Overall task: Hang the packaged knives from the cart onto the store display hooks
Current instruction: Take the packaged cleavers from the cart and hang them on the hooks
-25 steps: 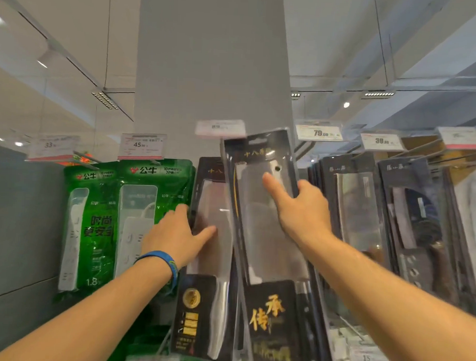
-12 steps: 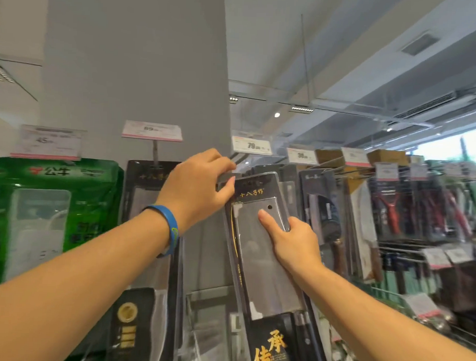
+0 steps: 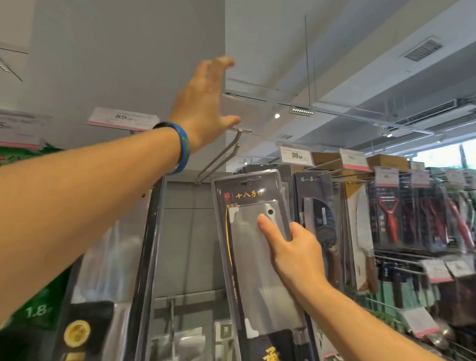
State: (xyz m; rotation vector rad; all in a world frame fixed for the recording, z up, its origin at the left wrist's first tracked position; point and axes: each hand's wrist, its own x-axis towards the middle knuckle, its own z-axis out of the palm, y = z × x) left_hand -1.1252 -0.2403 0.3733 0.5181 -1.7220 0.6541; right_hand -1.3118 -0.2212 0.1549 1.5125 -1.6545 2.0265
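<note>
The right hand [image 3: 296,252] grips the packaged knife [image 3: 245,261] by its right edge, the forefinger stretched flat across the clear front over the blade and the other fingers hidden behind the pack. The pack is held upright with a slight lean, its top slot up and its black label with gold characters at the bottom. The left hand [image 3: 204,103], with a blue wristband [image 3: 184,148] on its wrist, is raised above and to the left of the pack, wide open with fingers straight and thumb spread; it holds nothing, and its thumb lies just beside the outer end of a bare wire hook [image 3: 218,158]. A pale tag plate [image 3: 244,113] sits tipped up at that end, right by the palm; whether the hand touches it cannot be told. The top slot of the pack is below and to the right of the hook's tip, not on it. Behind stands a grey column [image 3: 128,55] with a price tag [image 3: 120,118] reading 89. Another boxed knife [image 3: 98,297] hangs at lower left beside green packs [image 3: 38,308]; more hanging knives [image 3: 324,224] and red peelers [image 3: 389,212] fill the hooks to the right
</note>
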